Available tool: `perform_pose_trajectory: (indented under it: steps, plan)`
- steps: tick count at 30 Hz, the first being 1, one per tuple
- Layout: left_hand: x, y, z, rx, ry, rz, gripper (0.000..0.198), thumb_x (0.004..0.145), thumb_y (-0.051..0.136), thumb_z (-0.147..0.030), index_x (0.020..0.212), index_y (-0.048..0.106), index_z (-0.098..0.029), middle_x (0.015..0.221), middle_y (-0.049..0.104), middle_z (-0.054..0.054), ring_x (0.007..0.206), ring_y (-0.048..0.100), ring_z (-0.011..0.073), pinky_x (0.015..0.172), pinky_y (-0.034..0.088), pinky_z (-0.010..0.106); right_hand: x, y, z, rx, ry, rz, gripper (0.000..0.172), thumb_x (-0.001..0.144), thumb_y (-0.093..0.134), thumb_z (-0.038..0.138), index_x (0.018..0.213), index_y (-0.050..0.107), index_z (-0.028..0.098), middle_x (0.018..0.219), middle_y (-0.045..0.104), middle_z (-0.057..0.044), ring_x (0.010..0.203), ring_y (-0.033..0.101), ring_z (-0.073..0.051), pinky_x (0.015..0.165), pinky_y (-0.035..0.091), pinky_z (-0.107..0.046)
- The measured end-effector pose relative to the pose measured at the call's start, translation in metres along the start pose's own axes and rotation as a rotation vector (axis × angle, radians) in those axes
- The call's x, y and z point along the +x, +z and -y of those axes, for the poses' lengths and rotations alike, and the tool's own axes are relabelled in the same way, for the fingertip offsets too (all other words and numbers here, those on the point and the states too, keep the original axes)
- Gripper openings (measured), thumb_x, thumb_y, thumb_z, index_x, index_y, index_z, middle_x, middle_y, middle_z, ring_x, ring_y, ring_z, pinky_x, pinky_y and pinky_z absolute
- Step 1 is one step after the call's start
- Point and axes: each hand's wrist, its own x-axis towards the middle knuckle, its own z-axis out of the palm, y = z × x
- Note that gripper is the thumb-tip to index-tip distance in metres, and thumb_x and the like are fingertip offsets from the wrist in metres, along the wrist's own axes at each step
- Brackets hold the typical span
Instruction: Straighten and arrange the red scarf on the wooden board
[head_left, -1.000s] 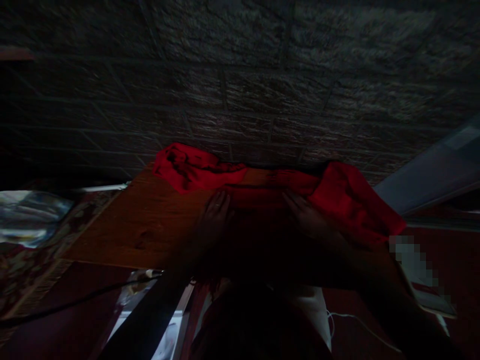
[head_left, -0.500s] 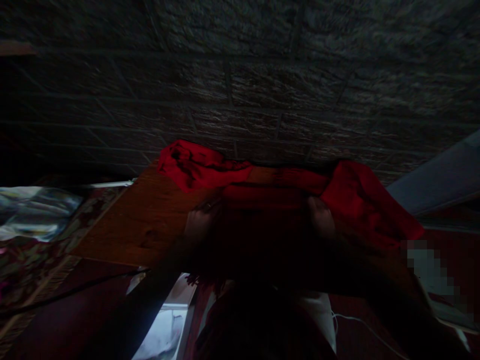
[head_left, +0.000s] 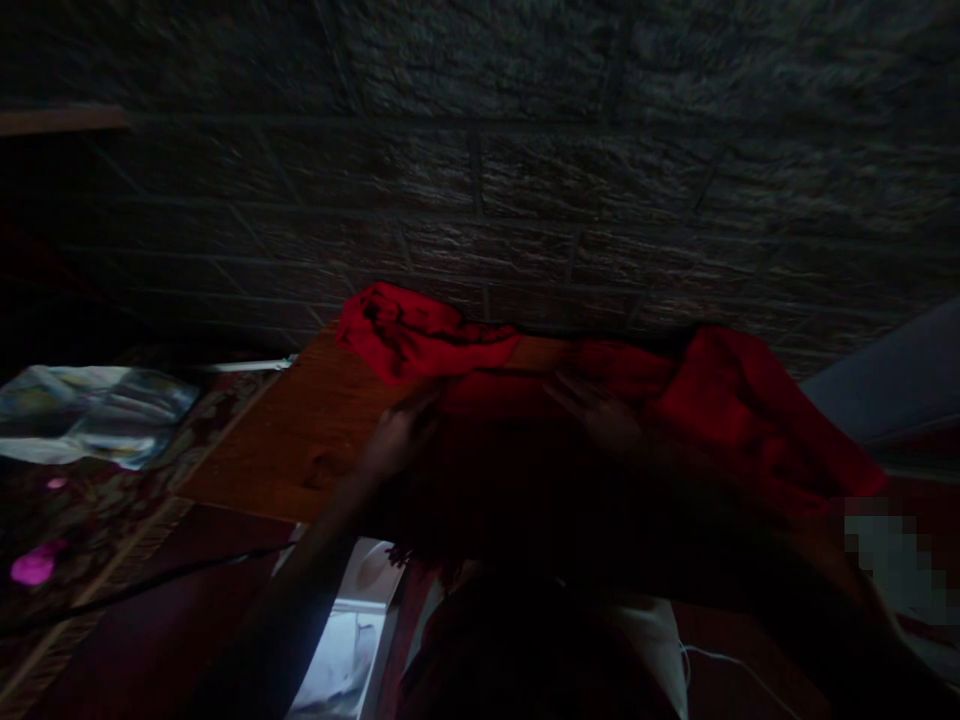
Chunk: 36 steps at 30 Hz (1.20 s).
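A red garment (head_left: 757, 420) lies across a wooden board (head_left: 277, 440), bunched at its far left and spread at the right. My left hand (head_left: 401, 430) rests at the left edge of the cloth's dark middle part; its fingers are dim, and whether they grip cloth cannot be made out. My right hand (head_left: 600, 415) lies flat on the red cloth right of centre, fingers stretched out toward the upper left. Deep shadow hides the middle of the cloth nearest my body.
A stone-block wall (head_left: 525, 170) rises behind the board. To the left, a plastic package (head_left: 112, 415) and a pink object (head_left: 34, 567) lie on a patterned rug. A dark cord (head_left: 180, 570) runs below the board; a white box (head_left: 341, 650) stands beneath.
My right hand has moved left over the cloth and its fingers have stretched out. My left hand has shifted slightly. The whole view has moved a little, showing more on the left.
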Motion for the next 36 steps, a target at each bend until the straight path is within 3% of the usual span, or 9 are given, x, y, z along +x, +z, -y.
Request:
perform_pose_trajectory:
  steps: [4, 9, 15, 21, 24, 26, 28, 32, 36]
  plan:
    - [-0.001, -0.006, 0.001, -0.173, -0.046, 0.039, 0.044, 0.093, 0.051, -0.037, 0.130, 0.065, -0.017, 0.130, 0.068, 0.008, 0.114, 0.067, 0.0253, 0.101, 0.052, 0.036, -0.005, 0.015, 0.001, 0.142, 0.035, -0.100, 0.054, 0.097, 0.040, 0.013, 0.151, 0.043, 0.019, 0.150, 0.048, -0.012, 0.134, 0.050, -0.025, 0.110, 0.046, -0.044]
    - [0.005, 0.005, -0.008, -0.226, -0.050, -0.035, 0.038, 0.091, 0.055, -0.031, 0.123, 0.070, -0.018, 0.128, 0.069, 0.006, 0.113, 0.067, 0.0244, 0.104, 0.050, 0.035, -0.013, 0.019, 0.002, 0.290, 0.045, -0.242, 0.053, 0.100, 0.036, 0.018, 0.153, 0.040, 0.020, 0.146, 0.053, -0.010, 0.134, 0.051, -0.022, 0.112, 0.044, -0.043]
    - [0.005, 0.008, -0.014, -0.182, -0.234, -0.123, 0.027, 0.090, 0.056, -0.027, 0.105, 0.077, -0.020, 0.105, 0.078, 0.004, 0.088, 0.074, 0.0215, 0.089, 0.056, 0.031, -0.013, 0.020, -0.001, 0.229, 0.017, -0.209, 0.048, 0.098, 0.037, 0.016, 0.145, 0.051, 0.016, 0.146, 0.054, -0.011, 0.134, 0.051, -0.023, 0.112, 0.043, -0.046]
    - [0.008, 0.009, -0.008, -0.092, -0.305, -0.173, 0.024, 0.087, 0.060, -0.032, 0.097, 0.075, -0.016, 0.094, 0.078, 0.008, 0.084, 0.072, 0.0229, 0.087, 0.056, 0.034, 0.007, 0.010, 0.009, 0.103, -0.106, -0.119, 0.051, 0.094, 0.043, 0.011, 0.144, 0.051, 0.012, 0.151, 0.047, -0.013, 0.142, 0.041, -0.026, 0.113, 0.041, -0.046]
    - [0.013, 0.011, -0.008, -0.053, -0.223, -0.148, 0.037, 0.087, 0.058, -0.025, 0.121, 0.068, -0.015, 0.120, 0.071, 0.012, 0.110, 0.067, 0.0259, 0.100, 0.052, 0.040, 0.027, 0.007, 0.023, 0.053, -0.190, -0.090, 0.047, 0.095, 0.046, 0.010, 0.141, 0.055, 0.012, 0.146, 0.053, -0.013, 0.138, 0.046, -0.027, 0.111, 0.043, -0.046]
    - [0.017, 0.011, -0.008, 0.018, -0.069, -0.124, 0.054, 0.088, 0.056, -0.020, 0.142, 0.053, -0.015, 0.145, 0.055, 0.014, 0.130, 0.055, 0.0263, 0.111, 0.045, 0.042, 0.038, 0.008, 0.032, 0.030, -0.243, -0.073, 0.043, 0.095, 0.046, 0.009, 0.136, 0.059, 0.012, 0.140, 0.058, -0.014, 0.132, 0.052, -0.027, 0.108, 0.046, -0.046]
    - [0.022, 0.010, -0.007, 0.130, 0.107, -0.092, 0.057, 0.092, 0.053, -0.019, 0.148, 0.046, -0.016, 0.156, 0.042, 0.013, 0.137, 0.047, 0.0271, 0.114, 0.041, 0.045, 0.046, 0.009, 0.040, 0.020, -0.280, -0.056, 0.040, 0.095, 0.047, 0.008, 0.132, 0.063, 0.012, 0.134, 0.063, -0.014, 0.126, 0.057, -0.027, 0.105, 0.049, -0.044]
    - [0.026, 0.012, -0.001, 0.264, 0.263, -0.044, 0.040, 0.098, 0.045, -0.022, 0.135, 0.062, -0.021, 0.142, 0.059, 0.009, 0.126, 0.056, 0.0264, 0.105, 0.050, 0.044, 0.048, 0.013, 0.046, 0.026, -0.230, -0.081, 0.044, 0.092, 0.049, 0.007, 0.133, 0.063, 0.013, 0.128, 0.066, -0.015, 0.115, 0.064, -0.026, 0.097, 0.054, -0.040]
    - [0.022, 0.022, 0.007, 0.255, 0.267, -0.157, 0.039, 0.099, 0.043, -0.020, 0.132, 0.064, -0.020, 0.132, 0.066, 0.010, 0.121, 0.060, 0.0240, 0.099, 0.055, 0.041, 0.039, 0.021, 0.043, 0.042, -0.258, -0.169, 0.051, 0.090, 0.047, 0.006, 0.140, 0.058, 0.013, 0.135, 0.062, -0.015, 0.120, 0.061, -0.025, 0.101, 0.052, -0.038]
